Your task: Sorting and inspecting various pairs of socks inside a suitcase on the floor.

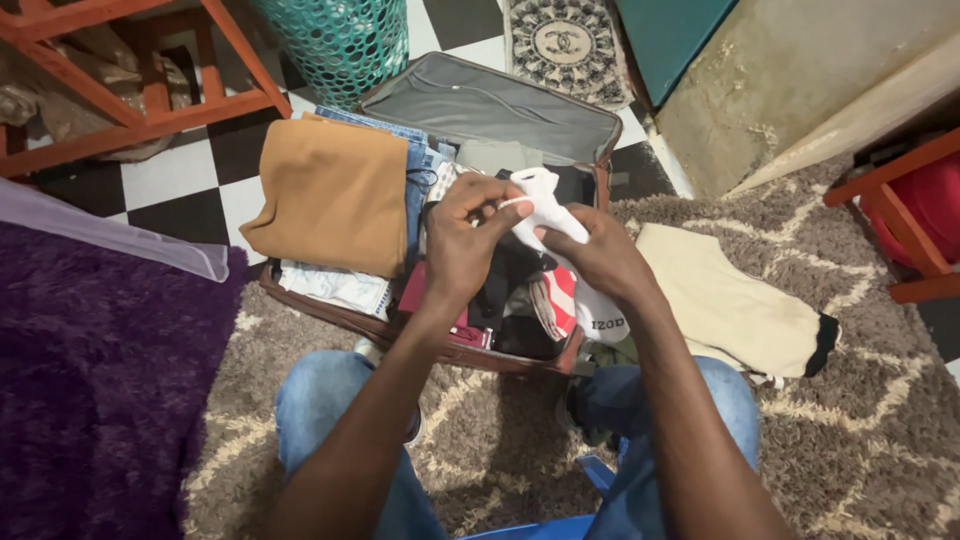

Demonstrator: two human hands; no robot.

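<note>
My left hand (pixel 463 240) and my right hand (pixel 598 252) both grip a white cloth item (pixel 552 210), held above an open brown suitcase (pixel 330 312). The left fingers pinch its upper end, the right hand holds it lower down. Under the hands, inside the case, lie dark, red and striped clothes (pixel 520 300). A folded tan garment (pixel 335 195) lies over the left side of the case, on top of blue denim (pixel 415 160) and a white patterned cloth (pixel 335 285).
A cream garment with a black cuff (pixel 735 305) lies on the shaggy beige rug (pixel 860 440) to the right. A purple fleece cover (pixel 100 380) is at left. A teal mesh basket (pixel 340 40), orange wooden frames (pixel 150 110) and a checkered floor (pixel 190 180) lie beyond.
</note>
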